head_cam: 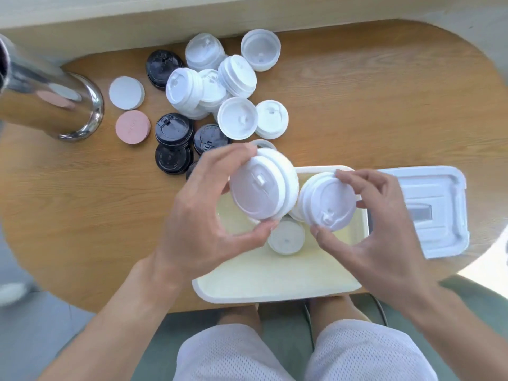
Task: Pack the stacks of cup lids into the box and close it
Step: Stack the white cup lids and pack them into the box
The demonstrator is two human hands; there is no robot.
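Observation:
My left hand (pixel 203 213) grips a stack of white cup lids (pixel 261 185) between thumb and fingers, held tilted above the open white box (pixel 275 295). Beside it my right hand (pixel 376 226) holds a second white lid stack (pixel 328 200) over the box's far right part. One small white lid stack (pixel 286 237) stands inside the box on its pale yellow floor. Behind the box lie several more white lid stacks (pixel 220 81) and several black lid stacks (pixel 173 130). The box's clear cover (pixel 434 210) lies flat to the right.
A shiny metal cylinder (pixel 46 100) lies at the table's left. A white disc stack (pixel 126 92) and a pink disc stack (pixel 132 127) sit next to it. The wooden table (pixel 384 105) has a rounded right end; my knees are below the near edge.

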